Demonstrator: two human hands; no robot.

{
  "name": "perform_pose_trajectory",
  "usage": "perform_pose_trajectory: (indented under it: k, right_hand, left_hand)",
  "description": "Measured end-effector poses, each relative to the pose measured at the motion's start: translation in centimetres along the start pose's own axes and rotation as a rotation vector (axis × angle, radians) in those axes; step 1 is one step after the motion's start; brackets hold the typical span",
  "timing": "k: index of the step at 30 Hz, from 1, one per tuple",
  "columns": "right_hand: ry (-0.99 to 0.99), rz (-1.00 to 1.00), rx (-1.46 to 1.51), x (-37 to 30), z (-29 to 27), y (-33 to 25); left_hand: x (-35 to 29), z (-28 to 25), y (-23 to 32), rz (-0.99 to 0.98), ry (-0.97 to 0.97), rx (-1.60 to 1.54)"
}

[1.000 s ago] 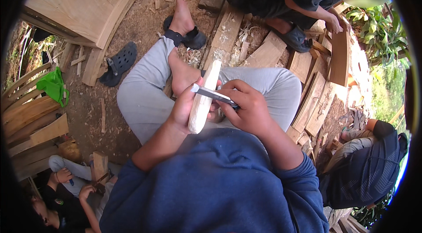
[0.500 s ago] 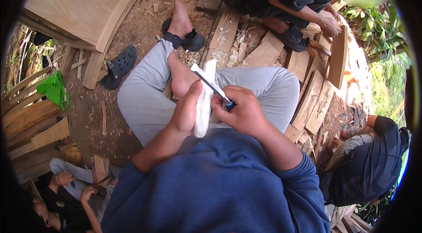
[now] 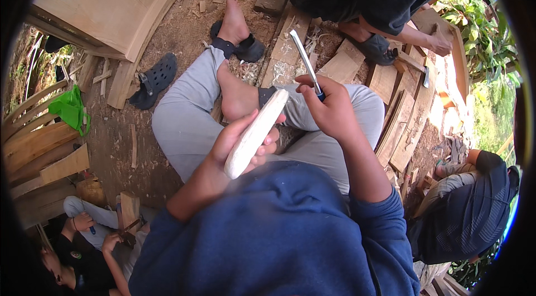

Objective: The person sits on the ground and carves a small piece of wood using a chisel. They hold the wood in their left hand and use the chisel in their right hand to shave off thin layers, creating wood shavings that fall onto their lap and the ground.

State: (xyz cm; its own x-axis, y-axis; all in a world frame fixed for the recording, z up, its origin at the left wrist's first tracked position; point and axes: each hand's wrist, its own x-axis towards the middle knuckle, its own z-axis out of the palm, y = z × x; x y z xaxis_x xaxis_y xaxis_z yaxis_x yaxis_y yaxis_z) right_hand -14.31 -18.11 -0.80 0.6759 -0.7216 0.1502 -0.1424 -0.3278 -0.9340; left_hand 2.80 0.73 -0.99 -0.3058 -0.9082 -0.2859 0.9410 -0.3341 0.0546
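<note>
My left hand [image 3: 245, 142] is wrapped round a pale, elongated piece of carved wood [image 3: 255, 134], which tilts up and to the right above my lap. My right hand [image 3: 326, 103] grips the dark blue handle of a chisel [image 3: 306, 60]. Its long metal blade points up and slightly left, clear of the wood. Most of the handle is hidden inside my fingers. Both hands are over my crossed legs in light grey trousers [image 3: 187, 111].
A dark clog [image 3: 153, 81] and a bright green bag [image 3: 68, 109] lie to the left, by a large wooden panel [image 3: 103, 3]. Planks [image 3: 411, 131] and shavings cover the ground at right. Co-workers sit at top right, lower left and right; an axe-like tool [image 3: 414, 63] lies near one.
The chisel has come off the wood and moved up and right with my right hand. My left hand has turned the wood from near upright to a rightward tilt. The far co-worker's hand shifted.
</note>
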Motion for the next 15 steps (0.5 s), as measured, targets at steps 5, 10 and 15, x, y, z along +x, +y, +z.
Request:
perform_pose_trajectory:
  k: [5, 10, 15]
  right_hand:
    - [-0.37, 0.506, 0.451, -0.4, 1.1, -0.2]
    - [-0.335, 0.529, 0.696, -0.9, 1.1, 1.5]
    - [-0.231, 0.613, 0.751, 0.4, 0.1, 3.1]
  left_hand:
    - [0.6, -0.5, -0.3, -0.097, -0.021, -0.05]
    - [0.0, -1.4, -0.5, -0.057, 0.063, 0.052]
    - [-1.9, -2.2, -0.6, 0.073, 0.101, 0.378]
